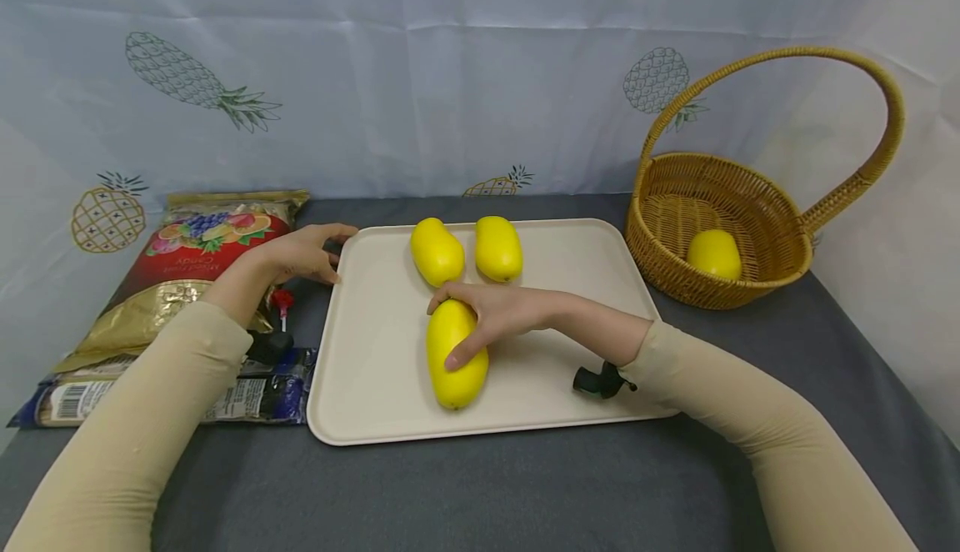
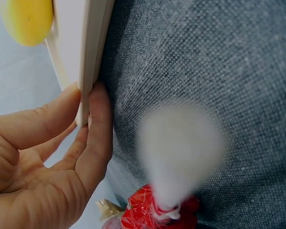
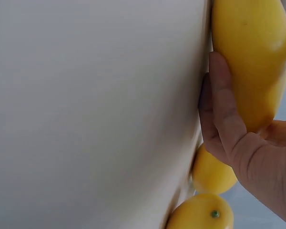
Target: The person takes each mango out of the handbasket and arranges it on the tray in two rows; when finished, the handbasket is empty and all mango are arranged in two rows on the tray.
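Note:
On the dark cloth lies a beige tray [image 1: 577, 260]. My right hand [image 1: 502, 314] grips a long yellow mango [image 1: 453, 377] on it, thumb on the near side and fingers round the far side. The right wrist view shows the same mango [image 3: 250, 52] close up, fingers along its side. Two more mangoes [image 1: 437, 253] lie behind it on the tray. At the tray's left edge my left hand [image 1: 303, 253] pinches the rim [image 2: 88, 57], thumb above and fingers below in the left wrist view. Another mango [image 1: 715, 253] sits inside the wicker basket [image 1: 671, 277].
The basket's tall handle [image 1: 892, 131] arches up at the right. Left of the tray are a red and gold candy bag [image 1: 202, 260], blue packets [image 1: 258, 398] and a red lollipop [image 1: 282, 297] under the left forearm. A pineapple-print curtain [image 1: 375, 102] hangs behind.

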### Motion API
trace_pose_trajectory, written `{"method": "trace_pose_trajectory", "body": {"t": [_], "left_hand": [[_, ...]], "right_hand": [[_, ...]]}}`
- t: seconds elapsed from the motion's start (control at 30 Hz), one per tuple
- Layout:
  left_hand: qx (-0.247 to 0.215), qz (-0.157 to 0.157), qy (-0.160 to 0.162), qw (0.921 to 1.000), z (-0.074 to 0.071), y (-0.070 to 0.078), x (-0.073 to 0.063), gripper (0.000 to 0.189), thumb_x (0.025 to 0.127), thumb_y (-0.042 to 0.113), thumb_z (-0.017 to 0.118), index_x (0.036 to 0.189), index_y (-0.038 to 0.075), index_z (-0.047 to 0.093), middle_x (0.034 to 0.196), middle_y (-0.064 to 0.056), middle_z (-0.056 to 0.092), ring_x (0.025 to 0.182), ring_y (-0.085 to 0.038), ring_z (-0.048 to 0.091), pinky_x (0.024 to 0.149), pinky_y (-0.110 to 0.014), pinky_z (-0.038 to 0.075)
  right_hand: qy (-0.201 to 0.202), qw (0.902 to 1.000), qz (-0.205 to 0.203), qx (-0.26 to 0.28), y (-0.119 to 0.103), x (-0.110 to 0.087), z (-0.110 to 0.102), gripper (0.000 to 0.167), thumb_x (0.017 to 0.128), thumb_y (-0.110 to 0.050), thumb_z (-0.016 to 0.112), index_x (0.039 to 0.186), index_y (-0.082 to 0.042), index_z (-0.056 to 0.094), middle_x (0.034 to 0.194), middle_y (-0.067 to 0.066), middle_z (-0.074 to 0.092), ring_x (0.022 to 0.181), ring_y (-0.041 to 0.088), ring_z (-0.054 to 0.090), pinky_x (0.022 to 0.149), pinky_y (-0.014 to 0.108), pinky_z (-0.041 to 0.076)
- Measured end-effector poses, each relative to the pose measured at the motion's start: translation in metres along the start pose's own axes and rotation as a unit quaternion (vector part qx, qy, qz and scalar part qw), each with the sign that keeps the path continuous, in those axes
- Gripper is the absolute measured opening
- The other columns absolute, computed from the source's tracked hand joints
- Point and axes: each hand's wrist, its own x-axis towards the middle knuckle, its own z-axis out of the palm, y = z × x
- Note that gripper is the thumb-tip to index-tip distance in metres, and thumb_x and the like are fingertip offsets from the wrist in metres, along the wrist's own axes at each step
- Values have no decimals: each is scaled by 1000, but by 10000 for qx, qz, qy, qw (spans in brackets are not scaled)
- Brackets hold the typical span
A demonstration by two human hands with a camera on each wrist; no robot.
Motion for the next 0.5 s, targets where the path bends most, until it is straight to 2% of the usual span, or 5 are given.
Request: {"method": "trace_pose_trajectory", "body": {"t": [0.3, 0.5], "left_hand": [[-12, 1, 4, 10000, 0, 1, -1, 89, 90, -6, 62, 159, 2, 7, 159, -31, 9, 144, -53, 29, 104, -52, 50], [-39, -17, -2, 10000, 0, 1, -1, 89, 90, -6, 62, 159, 3, 6, 160, -31, 8, 145, -53, 27, 105, -53, 49]], "right_hand": [[18, 9999, 131, -27, -1, -3, -1, 80, 77, -47, 80, 145, -33, 39, 148, -4, 40, 132, 15, 42, 112, 42, 36], [-24, 10000, 48, 6, 0, -4, -2, 78, 80, -45, 78, 146, -31, 39, 147, -3, 40, 129, 18, 42, 108, 41, 37]]}}
